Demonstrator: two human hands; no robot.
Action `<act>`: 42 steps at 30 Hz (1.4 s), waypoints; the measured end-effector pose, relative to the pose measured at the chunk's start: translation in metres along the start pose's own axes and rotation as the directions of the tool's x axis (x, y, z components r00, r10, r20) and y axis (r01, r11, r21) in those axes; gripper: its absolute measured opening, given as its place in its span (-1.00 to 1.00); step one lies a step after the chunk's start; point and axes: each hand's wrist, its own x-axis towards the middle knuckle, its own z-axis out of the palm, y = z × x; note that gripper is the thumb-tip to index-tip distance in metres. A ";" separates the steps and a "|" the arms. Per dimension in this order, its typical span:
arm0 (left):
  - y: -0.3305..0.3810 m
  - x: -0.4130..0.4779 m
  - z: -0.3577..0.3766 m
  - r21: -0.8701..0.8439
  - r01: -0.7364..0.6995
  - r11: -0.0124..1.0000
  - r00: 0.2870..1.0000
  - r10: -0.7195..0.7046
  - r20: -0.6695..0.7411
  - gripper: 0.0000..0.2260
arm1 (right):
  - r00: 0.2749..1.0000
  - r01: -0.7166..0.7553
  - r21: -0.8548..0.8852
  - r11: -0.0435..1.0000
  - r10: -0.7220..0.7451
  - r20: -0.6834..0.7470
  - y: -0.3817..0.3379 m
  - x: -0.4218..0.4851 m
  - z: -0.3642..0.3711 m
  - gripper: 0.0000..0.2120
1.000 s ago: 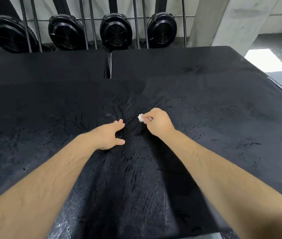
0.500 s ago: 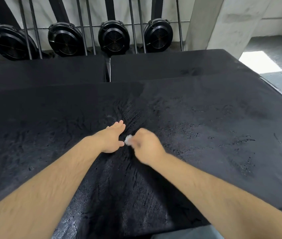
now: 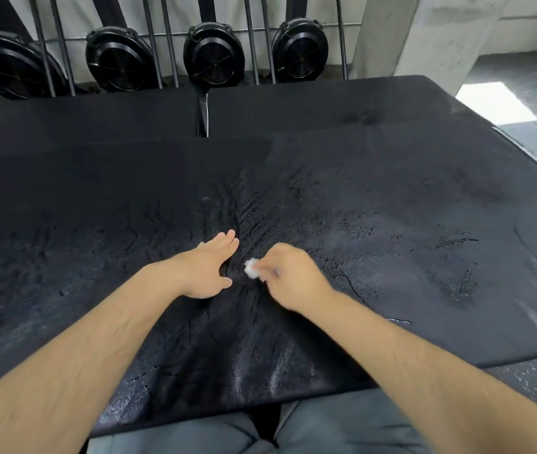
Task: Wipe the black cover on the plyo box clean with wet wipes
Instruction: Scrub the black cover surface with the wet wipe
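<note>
Since a second ago my right hand point(image 3: 293, 278) has drawn the small crumpled white wet wipe point(image 3: 251, 267) back toward me across the black, wrinkled vinyl cover point(image 3: 391, 198) of the plyo box, so it now sits just beside my left thumb instead of level with my left fingertips. My right fingers are curled tight around the wipe, pinching it so that only a small white wad pokes out on the left side of my fist, pressed down onto the cover. That hand is blurred, so I cannot tell which fingers do the pinching. My right forearm reaches in from the lower right, wrist slightly bent inward. My left hand point(image 3: 206, 268) lies flat on the cover, palm down, fingers straight and together pointing away from me, thumb spread toward the wipe, holding nothing. The cover shines wet with streaks and droplets around and ahead of both hands. Behind the box stand four round black fan housings point(image 3: 213, 55) against the wall.
</note>
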 end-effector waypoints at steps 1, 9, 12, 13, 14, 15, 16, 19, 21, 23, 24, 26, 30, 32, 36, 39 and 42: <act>-0.001 0.000 0.001 -0.020 -0.004 1.000 1.000 0.004 -0.005 -0.29 | 0.993 -0.101 0.001 0.995 0.101 -0.057 0.012 0.007 -0.009 -0.79; 0.000 -0.001 0.009 -0.040 0.000 0.999 0.999 -0.001 -0.045 -0.30 | 0.998 0.053 0.011 0.999 -0.054 0.013 -0.020 -0.017 0.024 -0.79; 0.000 -0.005 0.016 -0.027 -0.024 0.999 0.998 0.023 -0.061 -0.36 | 0.987 -0.117 -0.025 0.993 0.113 -0.114 0.010 0.008 -0.002 -0.80; -0.002 -0.007 0.019 -0.023 -0.034 0.999 0.998 0.033 -0.057 -0.39 | 0.968 -0.199 -0.003 0.980 0.197 -0.153 0.015 0.012 -0.006 -0.80; -0.003 -0.009 0.022 -0.018 -0.044 0.999 0.997 0.043 -0.056 -0.41 | 0.958 -0.241 0.001 0.971 0.238 -0.162 0.011 0.010 -0.003 -0.79; -0.005 -0.012 0.026 -0.012 -0.056 0.998 0.997 0.055 -0.059 -0.43 | 0.968 -0.214 -0.007 0.977 0.210 -0.140 0.000 0.004 0.003 -0.78; -0.006 -0.014 0.029 0.001 -0.073 0.997 0.995 0.073 -0.068 -0.44 | 0.987 -0.136 -0.014 0.991 0.134 -0.084 -0.014 -0.008 0.012 -0.78; -0.006 -0.022 0.037 0.044 -0.106 0.993 0.989 0.111 -0.102 -0.45 | 0.999 0.020 0.083 0.996 -0.023 0.030 -0.022 -0.041 0.019 -0.82; -0.003 -0.027 0.045 0.069 -0.114 0.991 0.988 0.120 -0.096 -0.43 | 0.995 -0.096 0.031 0.995 0.097 -0.033 -0.002 -0.029 0.000 -0.82; 0.001 -0.032 0.057 0.078 -0.119 0.990 0.986 0.127 -0.112 -0.44 | 0.964 -0.238 -0.008 0.971 0.235 -0.125 0.012 -0.020 -0.006 -0.81; 0.003 -0.035 0.061 0.073 -0.124 0.990 0.982 0.133 -0.131 -0.45 | 0.963 -0.236 -0.040 0.971 0.227 -0.148 0.005 -0.022 0.000 -0.82; 0.003 -0.036 0.066 0.037 -0.134 0.990 0.977 0.138 -0.160 -0.44 | 0.995 -0.056 -0.073 0.996 0.050 -0.082 -0.021 -0.037 0.021 -0.82; -0.001 -0.036 0.066 0.005 -0.149 0.989 0.976 0.148 -0.160 -0.43 | 0.999 0.048 -0.009 0.999 -0.047 0.014 -0.010 -0.051 0.012 -0.78; -0.002 -0.037 0.068 0.007 -0.152 0.988 0.976 0.151 -0.157 -0.44 | 0.987 -0.143 -0.054 0.988 0.139 -0.081 0.014 -0.032 -0.009 -0.75; -0.002 -0.037 0.070 -0.011 -0.147 0.989 0.977 0.143 -0.161 -0.44 | 0.990 -0.134 -0.122 0.983 0.128 -0.058 -0.016 -0.034 0.009 -0.80; -0.002 -0.037 0.072 -0.023 -0.159 0.987 0.972 0.152 -0.182 -0.43 | 0.992 0.105 0.027 0.994 -0.106 0.072 -0.035 -0.068 0.024 -0.82; -0.002 -0.047 0.079 -0.028 -0.192 0.981 0.965 0.183 -0.190 -0.44 | 1.000 0.013 -0.164 0.986 -0.013 -0.001 0.007 -0.042 -0.012 -0.80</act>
